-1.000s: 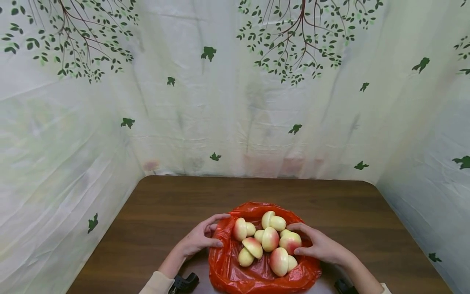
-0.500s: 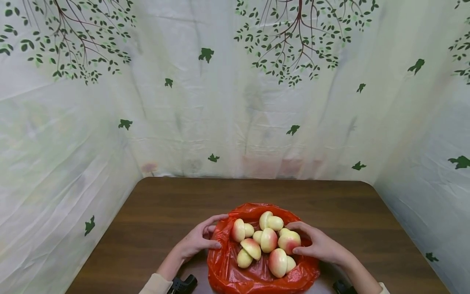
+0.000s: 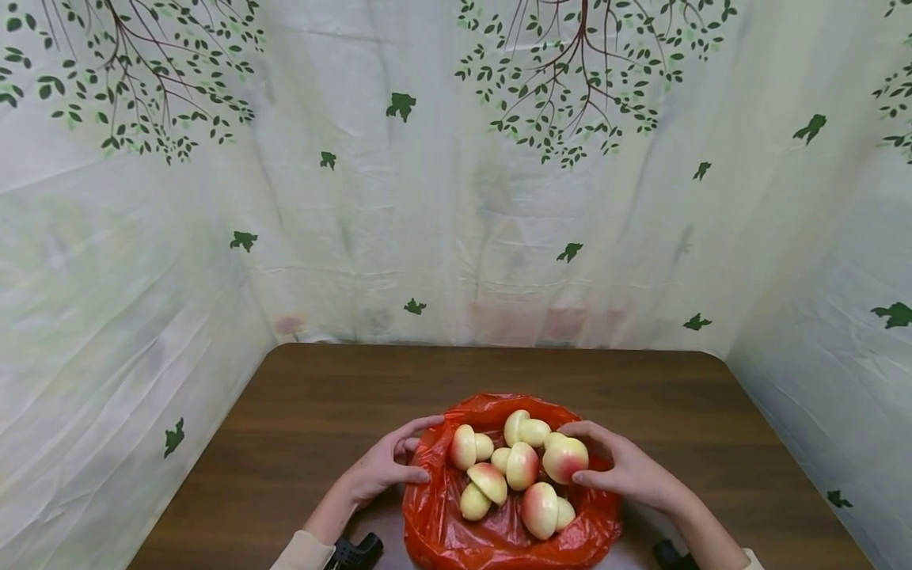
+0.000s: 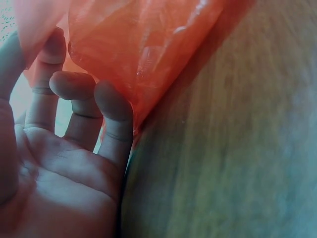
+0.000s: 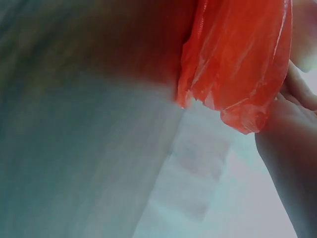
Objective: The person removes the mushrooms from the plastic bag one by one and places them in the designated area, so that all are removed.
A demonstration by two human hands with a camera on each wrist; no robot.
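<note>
A red plastic bag [image 3: 435, 522] sits wide-mouthed at the table's near side, its rim rolled outward. Several pale yellow toy mushrooms with pink-blushed caps lie inside, among them a middle one [image 3: 523, 465] and a front one [image 3: 540, 511]. My left hand [image 3: 381, 467] holds the bag's left side between thumb and fingers; in the left wrist view the red film [image 4: 133, 54] passes over the bent fingers. With thumb and fingertips my right hand [image 3: 627, 471] pinches the rightmost toy mushroom [image 3: 566, 459] over the bag's right side. The right wrist view shows mainly the bag's outer wall [image 5: 237, 64].
The brown wooden table [image 3: 342, 380] extends behind and to both sides of the bag. A pale curtain with printed leaves [image 3: 442, 198] hangs close behind the table and along its sides. A greyish surface [image 3: 392, 530] shows beside the bag at the front.
My right hand has moved slightly right with the rightmost toy mushroom, which now sits a little farther from the middle one. The left hand keeps its hold on the bag.
</note>
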